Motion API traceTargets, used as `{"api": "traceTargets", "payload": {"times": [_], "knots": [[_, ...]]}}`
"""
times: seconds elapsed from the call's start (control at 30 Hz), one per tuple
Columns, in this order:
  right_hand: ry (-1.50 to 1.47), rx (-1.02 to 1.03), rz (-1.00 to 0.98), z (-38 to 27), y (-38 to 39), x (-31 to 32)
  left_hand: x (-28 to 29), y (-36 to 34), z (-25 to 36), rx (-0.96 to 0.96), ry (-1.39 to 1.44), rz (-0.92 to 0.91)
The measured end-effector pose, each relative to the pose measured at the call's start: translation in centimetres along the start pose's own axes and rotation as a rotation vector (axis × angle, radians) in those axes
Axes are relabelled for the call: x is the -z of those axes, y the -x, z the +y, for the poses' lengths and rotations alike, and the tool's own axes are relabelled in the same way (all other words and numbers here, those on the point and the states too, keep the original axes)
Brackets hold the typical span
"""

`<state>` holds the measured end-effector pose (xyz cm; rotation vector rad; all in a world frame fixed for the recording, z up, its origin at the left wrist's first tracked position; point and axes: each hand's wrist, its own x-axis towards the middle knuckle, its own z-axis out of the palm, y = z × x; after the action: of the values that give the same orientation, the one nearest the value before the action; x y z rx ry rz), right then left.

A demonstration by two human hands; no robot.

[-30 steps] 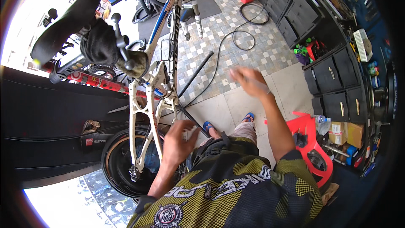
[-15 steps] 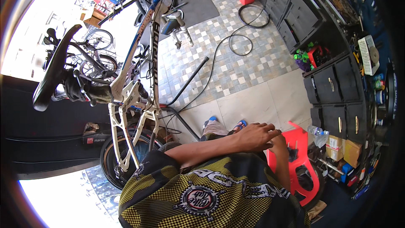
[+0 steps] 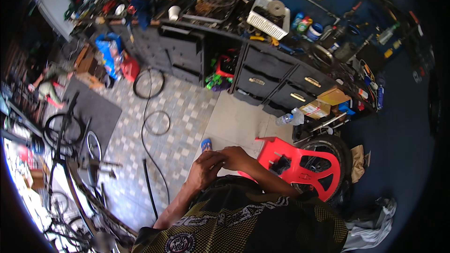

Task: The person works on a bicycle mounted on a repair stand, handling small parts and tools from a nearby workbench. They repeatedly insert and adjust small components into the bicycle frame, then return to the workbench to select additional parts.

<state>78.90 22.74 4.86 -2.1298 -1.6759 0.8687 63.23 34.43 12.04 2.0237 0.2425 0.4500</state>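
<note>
My left hand (image 3: pixel 205 169) and my right hand (image 3: pixel 237 159) meet in front of my body, above the floor. The left fingers are curled and touch the right hand. The right fingers are bent inward against them. Whatever lies between the fingers, if anything, is hidden. Close by my right forearm stands a red plastic chair (image 3: pixel 330 176) with a dark item (image 3: pixel 281 164) on its seat. Below my hands a blue sandal (image 3: pixel 206 145) shows on one foot.
A workbench with black drawers (image 3: pixel 262 72) runs along the far side, crowded with tools and a white basket (image 3: pixel 267 23). A black hose (image 3: pixel 146 131) coils over the tiles. Bicycles (image 3: pixel 70 173) stand at left, a tyre (image 3: pixel 323 145) behind the chair. Another person (image 3: pixel 49 82) is far left.
My view has swung right toward the workbench, so the white bicycle frame has left the near left. My hands have shifted from crossed at the wrists to meeting at the fingers.
</note>
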Motion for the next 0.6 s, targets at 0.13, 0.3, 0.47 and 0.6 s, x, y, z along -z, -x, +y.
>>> {"api": "traceTargets", "payload": {"times": [0.13, 0.3, 0.47, 0.6], "knots": [[0.061, -0.195, -0.070, 0.9, -3.0, 5.9, 2.8, -7.1, -1.7, 0.066, 0.188, -0.011], [-0.129, -0.173, 0.300, 2.8, -4.8, 13.0, 4.5, -17.3, -4.9, 0.155, 0.486, -0.076], [-0.182, -0.155, 0.635, 7.2, -5.1, 17.5, 2.7, -27.0, -6.2, 0.161, 0.648, -0.118], [-0.394, -0.204, 0.774, 15.1, -3.8, 21.9, -0.7, -32.0, -6.7, 0.191, 0.539, -0.120]]}}
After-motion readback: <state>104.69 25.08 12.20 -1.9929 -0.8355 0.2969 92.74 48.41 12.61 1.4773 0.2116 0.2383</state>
